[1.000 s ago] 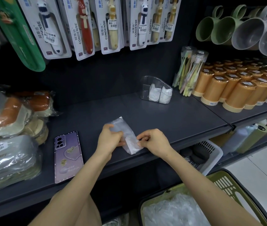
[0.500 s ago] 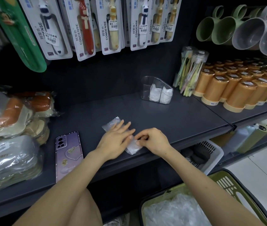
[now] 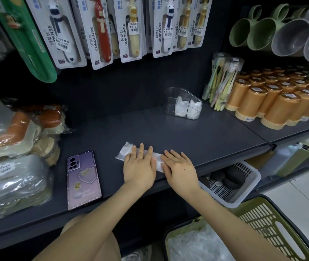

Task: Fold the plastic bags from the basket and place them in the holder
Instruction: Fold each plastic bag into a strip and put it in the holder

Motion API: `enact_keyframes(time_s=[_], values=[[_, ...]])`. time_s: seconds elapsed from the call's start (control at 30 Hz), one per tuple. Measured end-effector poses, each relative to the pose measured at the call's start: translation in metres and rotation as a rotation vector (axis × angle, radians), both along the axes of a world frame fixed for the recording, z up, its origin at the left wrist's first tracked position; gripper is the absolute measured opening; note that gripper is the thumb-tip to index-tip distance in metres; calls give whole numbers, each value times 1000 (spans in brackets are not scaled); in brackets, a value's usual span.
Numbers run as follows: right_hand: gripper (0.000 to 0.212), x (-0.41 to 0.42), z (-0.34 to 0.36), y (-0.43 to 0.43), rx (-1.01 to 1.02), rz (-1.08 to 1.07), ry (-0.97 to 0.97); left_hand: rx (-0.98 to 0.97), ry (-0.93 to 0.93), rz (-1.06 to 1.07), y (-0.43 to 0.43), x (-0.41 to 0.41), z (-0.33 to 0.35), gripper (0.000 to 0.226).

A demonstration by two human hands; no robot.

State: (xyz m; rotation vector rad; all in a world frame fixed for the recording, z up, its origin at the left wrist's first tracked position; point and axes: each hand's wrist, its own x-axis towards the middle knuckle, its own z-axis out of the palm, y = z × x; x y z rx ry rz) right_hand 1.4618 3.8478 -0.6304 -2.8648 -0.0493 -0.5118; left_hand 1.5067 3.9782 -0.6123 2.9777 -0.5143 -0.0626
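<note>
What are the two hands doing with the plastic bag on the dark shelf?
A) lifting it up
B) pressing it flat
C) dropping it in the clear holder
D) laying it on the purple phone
B: the left hand and right hand lie with straight fingers on the folded translucent plastic bag, flat on the dark grey shelf.

Folded clear bag [image 3: 126,151] flat on shelf; holder [image 3: 183,103] holds two folded bags; basket [image 3: 259,219] holds loose ones.

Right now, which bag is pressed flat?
The shelf bag under the left hand and right hand; others sit folded in the holder or loose in the basket.
</note>
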Motion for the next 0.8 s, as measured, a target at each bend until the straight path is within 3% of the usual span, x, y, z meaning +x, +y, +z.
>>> enact_keyframes(time_s=[0.07, 0.17, 0.3, 0.4, 0.53, 0.67, 0.73, 0.8], values=[[42, -1, -5, -5, 2, 20, -21, 9, -84, -46, 7, 6, 1, 53], [42, -1, -4, -5, -11, 21, -48, 16, -171, -305, 18, 16, 4, 71], [44, -2, -3, -7, -15, 21, -7, -20, 40, -344, 41, 34, -1, 94], [60, -4, 2, -8, -1, 56, 108, -47, 85, -316, 53, 38, -4, 98], [68, -14, 5, -23, -69, 31, 118, 12, 90, -298, 54, 34, -2, 56], [83, -26, 11, -40, -45, -15, 310, 34, 83, -283, 52, 32, -1, 52], [84, -30, 12, -34, 98, -144, 205, 41, 77, -275, 51, 32, -1, 52], [65, -29, 11, -21, 188, -302, -60, 41, 75, -267, 51, 31, -1, 53]])
